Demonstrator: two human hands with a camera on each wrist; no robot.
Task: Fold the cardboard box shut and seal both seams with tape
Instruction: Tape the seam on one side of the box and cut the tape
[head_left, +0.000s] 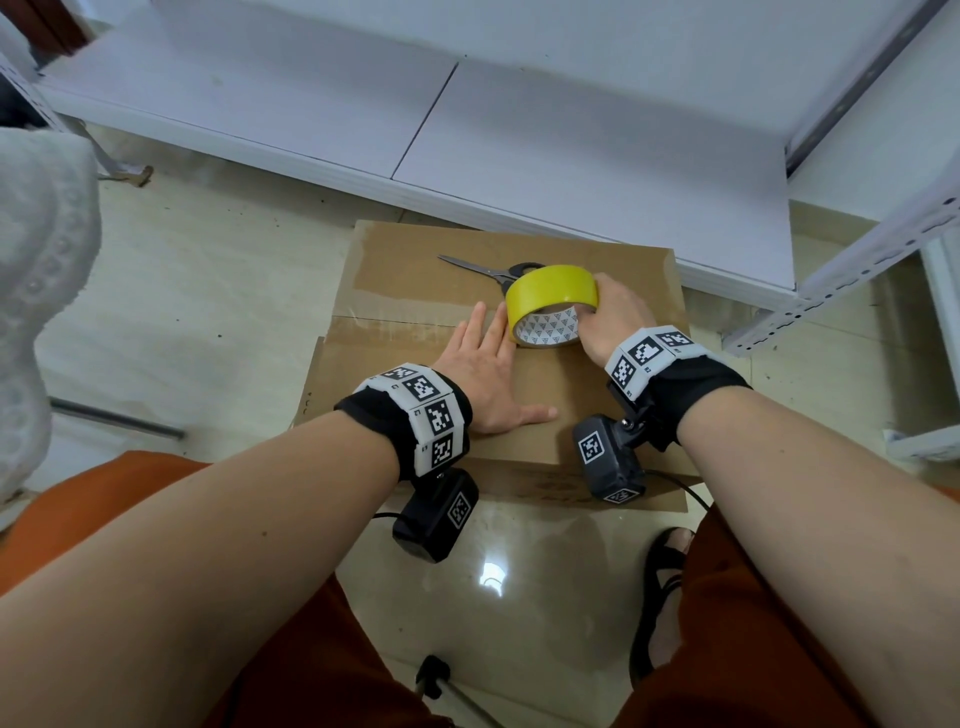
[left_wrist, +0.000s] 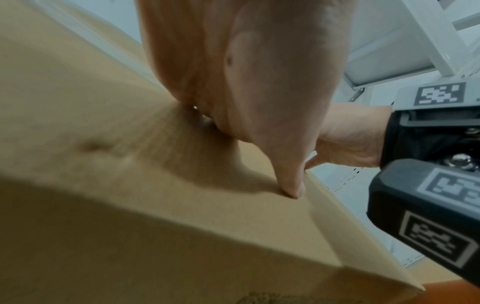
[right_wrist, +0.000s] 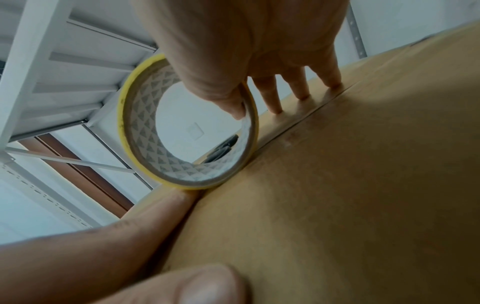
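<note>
The cardboard box (head_left: 415, 291) stands on the floor with its top flaps folded down; old clear tape remnants lie along the middle seam (right_wrist: 298, 121). My left hand (head_left: 488, 364) lies flat on the near flap with fingers straight, their tips beside the yellow tape roll (head_left: 550, 296). The roll stands on edge over the seam. My right hand (head_left: 615, 317) grips it, thumb inside the core (right_wrist: 145, 127), with the other fingers (right_wrist: 298, 88) touching the cardboard behind it. Scissors (head_left: 472, 267) lie on the far flap behind the roll.
A low white shelf board (head_left: 467, 119) runs just beyond the box. A white metal rack frame (head_left: 841, 280) stands at the right. My knees in orange trousers (head_left: 130, 493) and a sandalled foot (head_left: 665, 582) flank the tiled floor in front of the box.
</note>
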